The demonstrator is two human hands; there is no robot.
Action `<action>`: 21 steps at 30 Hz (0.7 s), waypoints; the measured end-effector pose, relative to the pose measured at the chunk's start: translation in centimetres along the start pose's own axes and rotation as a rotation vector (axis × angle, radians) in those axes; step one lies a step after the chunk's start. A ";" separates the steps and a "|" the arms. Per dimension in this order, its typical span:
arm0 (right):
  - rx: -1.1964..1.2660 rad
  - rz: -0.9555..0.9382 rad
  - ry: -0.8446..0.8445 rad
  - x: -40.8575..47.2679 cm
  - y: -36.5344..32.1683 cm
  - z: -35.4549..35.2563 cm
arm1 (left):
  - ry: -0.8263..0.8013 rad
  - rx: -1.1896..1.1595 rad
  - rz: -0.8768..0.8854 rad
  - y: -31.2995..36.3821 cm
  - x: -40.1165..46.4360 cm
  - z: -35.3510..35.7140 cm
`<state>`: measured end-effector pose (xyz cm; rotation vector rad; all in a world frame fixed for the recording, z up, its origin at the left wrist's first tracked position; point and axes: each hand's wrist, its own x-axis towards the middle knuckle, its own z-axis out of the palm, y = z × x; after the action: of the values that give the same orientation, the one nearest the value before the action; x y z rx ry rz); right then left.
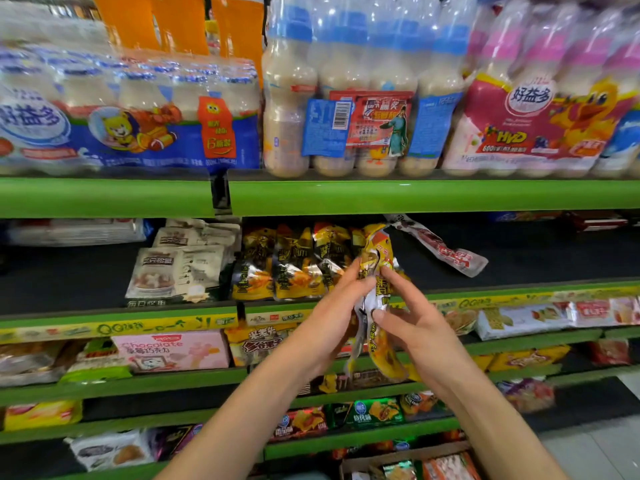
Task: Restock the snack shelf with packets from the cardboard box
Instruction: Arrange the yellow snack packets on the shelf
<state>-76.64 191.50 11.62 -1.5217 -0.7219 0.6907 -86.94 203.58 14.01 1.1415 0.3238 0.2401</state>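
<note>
Both my hands hold a bunch of yellow snack packets [377, 327] upright in front of the green snack shelf [519, 287]. My left hand [332, 317] grips the bunch from the left, and my right hand [412, 317] pinches it from the right. On the shelf behind stand several matching yellow packets [287, 265] in a row. A long red and clear packet [446, 249] lies tilted to their right. The cardboard box [412, 460] with more packets shows at the bottom edge.
Beige nut packets [176, 268] sit left of the yellow row. Shrink-wrapped drink bottles [356, 98] fill the shelf above. Lower shelves hold a pink chocolate box [173, 349] and other snacks. The dark shelf floor right of the red packet is bare.
</note>
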 end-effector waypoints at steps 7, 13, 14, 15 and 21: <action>-0.170 -0.040 0.150 4.4 -1.5 2.4 | 0.495 1.111 0.110 3.2 0.8 -5.2; -0.466 -0.111 0.182 11.1 -3.2 5.2 | 0.791 1.602 0.016 6.3 4.3 -9.6; -0.483 -0.108 0.175 12.2 -3.4 5.9 | 0.781 1.628 -0.060 6.5 5.1 -10.2; -0.531 -0.106 0.171 13.2 -3.5 6.5 | 0.765 1.638 -0.110 6.6 5.8 -10.6; -1.117 -0.098 -0.059 14.5 -1.4 8.8 | 0.621 1.648 -0.092 3.6 6.2 -12.2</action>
<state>-74.51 208.33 12.31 -2.4390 -1.3356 0.2206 -85.84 217.54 11.85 2.6546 1.2524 0.2211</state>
